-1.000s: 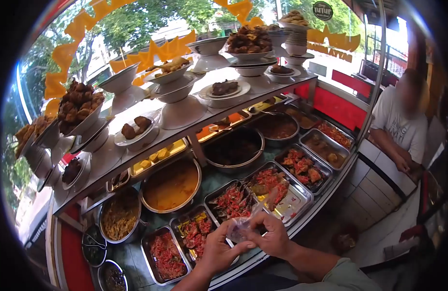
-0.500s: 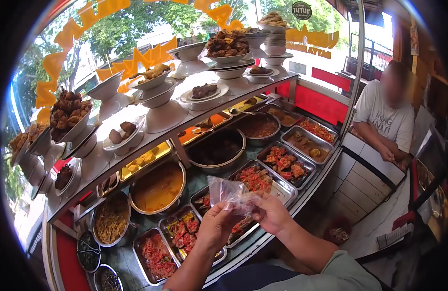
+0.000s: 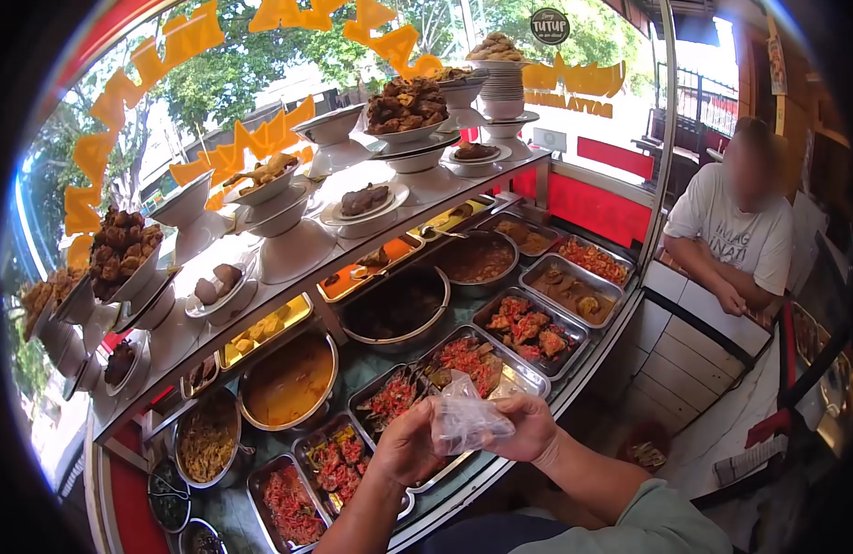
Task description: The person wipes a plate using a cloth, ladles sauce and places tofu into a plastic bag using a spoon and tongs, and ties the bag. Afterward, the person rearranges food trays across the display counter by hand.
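A crumpled clear plastic bag (image 3: 468,423) is stretched between my two hands, above the metal trays of food. My left hand (image 3: 406,446) pinches the bag's left side, and my right hand (image 3: 530,428) grips its right side. Below and behind the bag lies a tray with red chili-topped food (image 3: 465,365). To the left of my left hand, another tray holds red and yellow food (image 3: 339,462). Whether anything is inside the bag is hard to tell.
Bowls and plates of fried food stand on a raised shelf (image 3: 371,242). Beneath it are a pot of orange curry (image 3: 288,380) and a dark pot (image 3: 394,305). A person (image 3: 736,222) leans on the counter at the right, beside a folded cloth (image 3: 750,460).
The bag first showed low between my hands, then rose and spread upward, and now is bunched between them. The view has shifted, so the display sits further left.
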